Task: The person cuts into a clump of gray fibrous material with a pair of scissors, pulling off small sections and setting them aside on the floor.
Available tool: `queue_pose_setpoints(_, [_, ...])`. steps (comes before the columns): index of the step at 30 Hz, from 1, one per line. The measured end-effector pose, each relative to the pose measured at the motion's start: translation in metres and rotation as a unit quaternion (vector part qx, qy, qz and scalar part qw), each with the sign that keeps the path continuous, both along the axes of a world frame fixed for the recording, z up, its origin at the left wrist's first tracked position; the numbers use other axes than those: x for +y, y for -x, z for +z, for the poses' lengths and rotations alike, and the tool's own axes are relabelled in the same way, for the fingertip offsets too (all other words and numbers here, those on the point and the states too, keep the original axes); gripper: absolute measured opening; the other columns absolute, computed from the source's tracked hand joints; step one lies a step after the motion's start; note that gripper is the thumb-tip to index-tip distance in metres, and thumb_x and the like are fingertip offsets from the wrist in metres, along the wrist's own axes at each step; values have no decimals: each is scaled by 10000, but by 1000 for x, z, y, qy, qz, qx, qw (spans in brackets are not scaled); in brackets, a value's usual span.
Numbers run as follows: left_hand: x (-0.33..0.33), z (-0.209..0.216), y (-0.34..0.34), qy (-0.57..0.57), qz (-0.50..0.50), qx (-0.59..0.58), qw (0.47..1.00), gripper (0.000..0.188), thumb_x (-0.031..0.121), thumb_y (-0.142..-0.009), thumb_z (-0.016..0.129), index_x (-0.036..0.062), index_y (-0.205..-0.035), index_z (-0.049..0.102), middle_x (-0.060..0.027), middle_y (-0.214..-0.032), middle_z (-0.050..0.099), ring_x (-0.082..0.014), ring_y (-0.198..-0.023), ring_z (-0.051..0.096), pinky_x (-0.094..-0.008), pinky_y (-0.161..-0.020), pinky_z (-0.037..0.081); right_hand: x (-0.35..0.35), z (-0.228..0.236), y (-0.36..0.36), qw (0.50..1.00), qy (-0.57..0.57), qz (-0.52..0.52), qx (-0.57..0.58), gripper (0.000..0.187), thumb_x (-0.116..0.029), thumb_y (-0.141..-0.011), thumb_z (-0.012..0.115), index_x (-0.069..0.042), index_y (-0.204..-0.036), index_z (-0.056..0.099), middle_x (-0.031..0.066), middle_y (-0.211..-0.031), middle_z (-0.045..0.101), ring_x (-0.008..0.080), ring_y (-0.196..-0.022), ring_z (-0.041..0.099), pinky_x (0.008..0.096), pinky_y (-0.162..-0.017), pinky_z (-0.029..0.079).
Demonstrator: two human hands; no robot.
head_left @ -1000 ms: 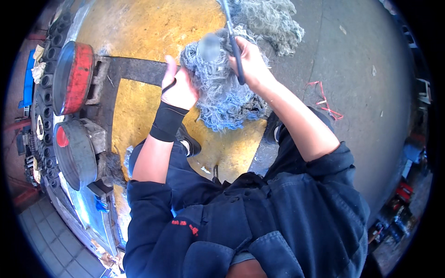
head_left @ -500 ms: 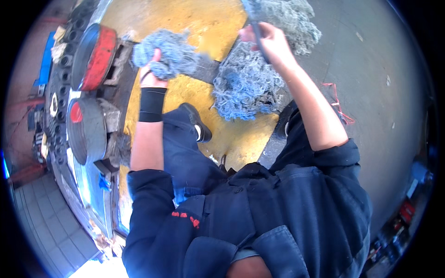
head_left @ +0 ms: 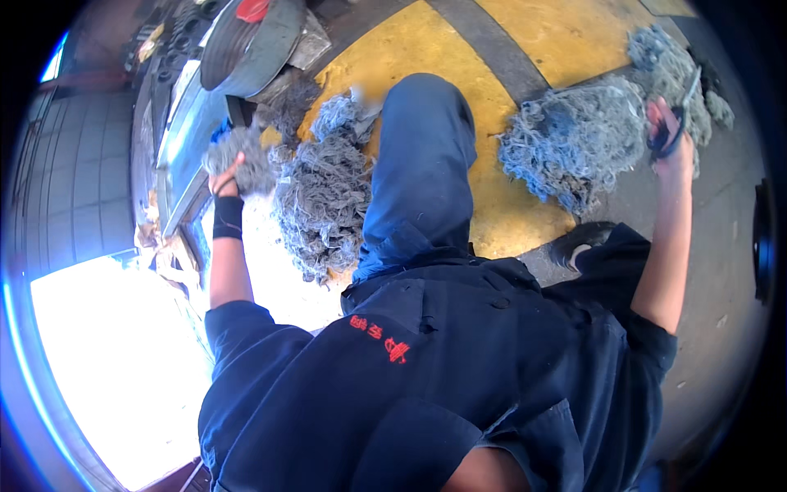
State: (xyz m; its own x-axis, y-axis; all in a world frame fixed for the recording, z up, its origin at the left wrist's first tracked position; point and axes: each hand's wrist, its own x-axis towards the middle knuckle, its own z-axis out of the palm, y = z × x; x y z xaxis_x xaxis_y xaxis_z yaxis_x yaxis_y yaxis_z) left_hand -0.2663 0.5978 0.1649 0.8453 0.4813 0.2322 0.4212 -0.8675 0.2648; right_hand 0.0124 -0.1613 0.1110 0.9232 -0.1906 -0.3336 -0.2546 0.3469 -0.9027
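From the head view, looks down past a dark jacket (head_left: 393, 353) with red stitching on the chest, arms spread wide to either side. At left, clamps the left grip (head_left: 225, 174) on a clump (head_left: 248, 156) of grey fibre, thumb up against it. Holds the clump clear out to the left, a little blurred, just beside a tall grey pile (head_left: 324, 197); cannot tell whether touching it. Wears a black band (head_left: 228, 218) around the left wrist. Close to the clump, can make out a small blue scrap (head_left: 221, 129) and, farther up, a round drum (head_left: 262, 49) with a red patch on it.

At right, has the right grip (head_left: 672, 139) closed on scissors (head_left: 679, 123), dark at the handle, blade pointing up and away; cannot tell whether opened or shut at the blades. Holds them near the right edge of a broad blue-grey pile (head_left: 578, 135), with a paler pile (head_left: 660, 61) just beyond.

Between the grey pile and the blue-grey pile, bends one knee (head_left: 422, 123) over the yellow floor (head_left: 393, 53), crossed by a dark stripe (head_left: 492, 49). Sets a dark shoe (head_left: 582, 243) below the blue-grey pile. At lower left, sees only a washed-out white glare.
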Motion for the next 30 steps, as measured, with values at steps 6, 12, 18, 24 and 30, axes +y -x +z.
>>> queue_pose_setpoints(6, [66, -62, 151, 277, 336, -217, 874, 598, 153, -601, 822, -38, -1100, 554, -166, -1028, 614, -286, -876, 615, -378, -763, 501, -10, -24, -11, 1000, -25, 7, 10, 216, -127, -766, 716, -6, -917, 622, 50, -804, 645, 64, -625, 576, 156, -485, 415])
queue_pose_setpoints(12, [43, -88, 131, 384, 373, -216, 816, 499, 106, -596, 785, -70, -1013, 574, -168, -957, 615, -280, -784, 603, -381, -738, 497, -48, -14, 2, 997, -61, -42, -14, 212, -108, -773, 704, 5, -923, 605, 62, -795, 645, 77, -617, 583, 168, -474, 431])
queue_pose_setpoints(18, [96, -99, 38, 393, 248, -226, 856, 389, 167, -623, 704, -73, -924, 648, -135, -897, 633, -266, -751, 590, -391, -712, 497, -39, -10, -5, 981, -166, -36, -94, 154, -113, -785, 696, -11, -806, 582, 64, -717, 626, 47, -541, 561, 125, -439, 436])
queue_pose_setpoints(24, [-210, -20, -250, 394, -145, -125, 899, 420, 97, -762, 695, -4, -1121, 504, -116, -1050, 565, -171, -957, 544, -267, -852, 427, -39, 43, 8, 969, -144, -187, -68, 465, -529, -812, 578, -76, -737, 498, 56, -626, 536, 154, -502, 514, 252, -424, 434])
queue_pose_setpoints(30, [-465, -169, -341, 264, -452, 146, 839, 647, 242, -583, 821, 32, -1111, 510, -132, -1042, 561, -259, -1017, 513, -369, -879, 405, -70, 31, 1, 953, -226, -187, -78, 520, -557, -757, 623, -60, -746, 470, 45, -588, 472, 162, -497, 488, 268, -440, 413])
